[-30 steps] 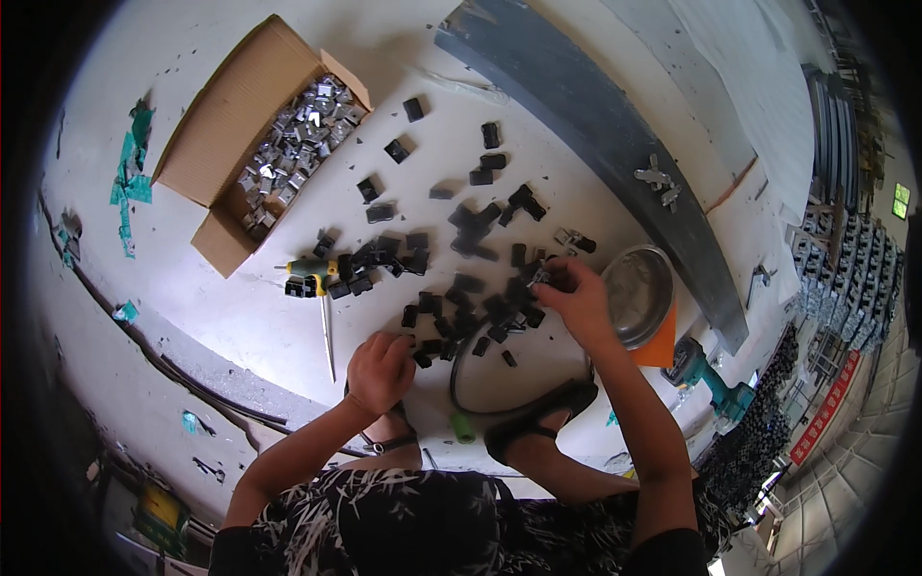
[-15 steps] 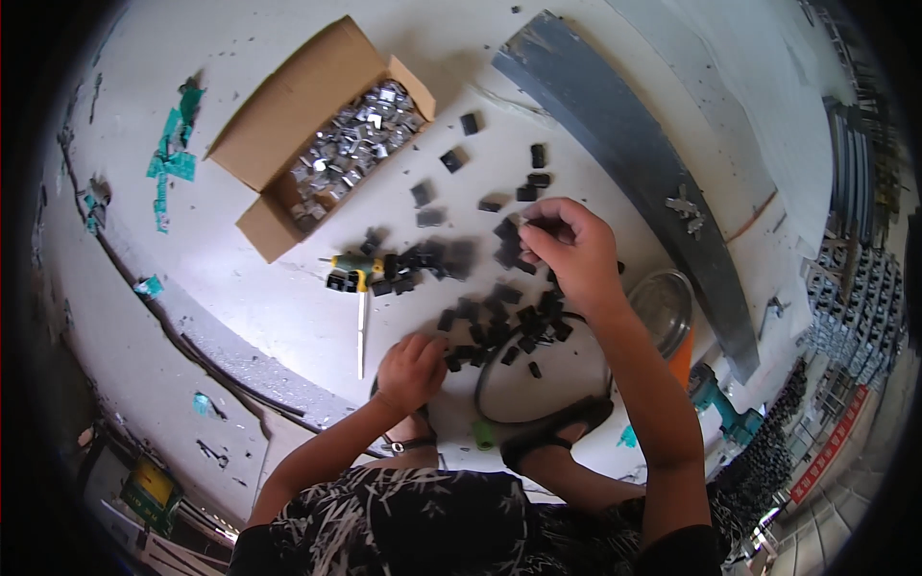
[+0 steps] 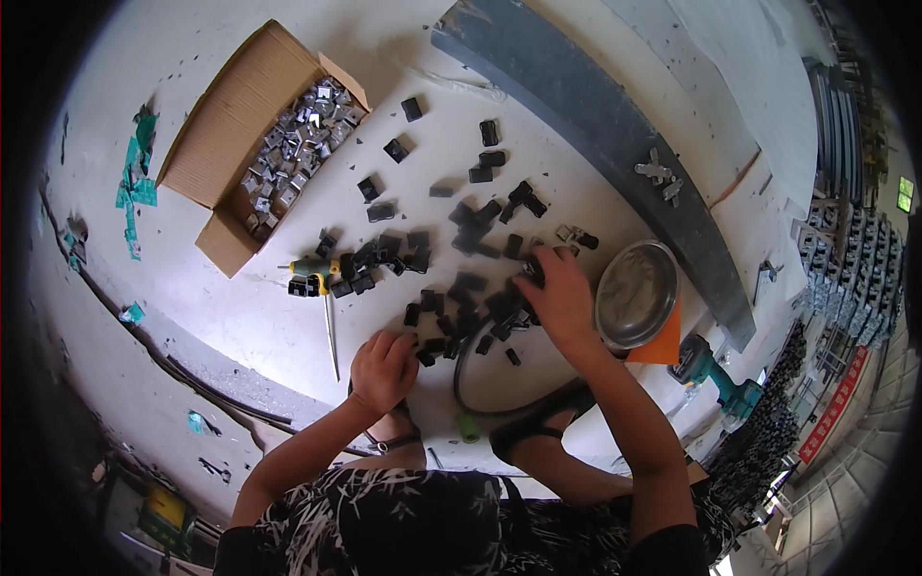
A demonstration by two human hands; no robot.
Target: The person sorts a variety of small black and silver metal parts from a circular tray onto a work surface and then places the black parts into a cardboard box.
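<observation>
Small black plastic blocks (image 3: 471, 305) lie scattered on a pale surface in front of me. My right hand (image 3: 562, 300) is closed at the right side of the nearer cluster, thumb and fingers pinching one black plastic block (image 3: 532, 272). Beside that hand, a few silvery metal pieces (image 3: 567, 233) lie next to another black block. My left hand (image 3: 384, 370) rests at the cluster's left edge with its fingers curled inward; whatever they hold, if anything, is hidden. A second group of black blocks (image 3: 379, 254) sits farther off, beside a yellow-and-green screwdriver (image 3: 315, 268).
An open cardboard box (image 3: 235, 115) of shiny metal pieces stands far left. A long grey curved panel (image 3: 595, 125) runs along the right. Near my right forearm are a round metal bowl (image 3: 637, 293) and a teal power tool (image 3: 715, 384). A dark hose (image 3: 459, 379) curves by my feet.
My right hand has come nearer to me, from the farther blocks to the nearer cluster. Blurred blocks in the middle now lie still. The whole view has shifted, while my left hand stays by the cluster.
</observation>
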